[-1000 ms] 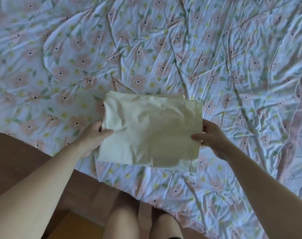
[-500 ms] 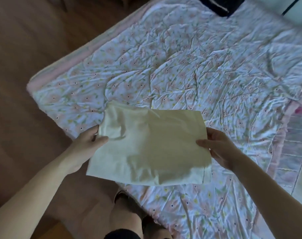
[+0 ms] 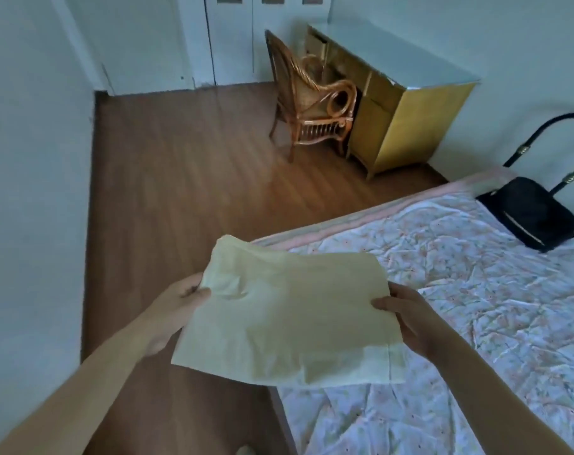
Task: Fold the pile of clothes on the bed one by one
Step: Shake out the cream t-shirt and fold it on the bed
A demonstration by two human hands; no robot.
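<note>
The folded cream garment (image 3: 279, 316) is held flat above the bed (image 3: 476, 290) edge, pinched at its sides by the left hand (image 3: 177, 305) and right hand (image 3: 407, 318). Folding looks finished; a spot to set it down must be chosen next.

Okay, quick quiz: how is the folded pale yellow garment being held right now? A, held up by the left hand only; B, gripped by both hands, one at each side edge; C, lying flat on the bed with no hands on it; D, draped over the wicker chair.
B: the left hand and the right hand each grip a side edge of the folded pale yellow garment, holding it up off the bed.
</note>
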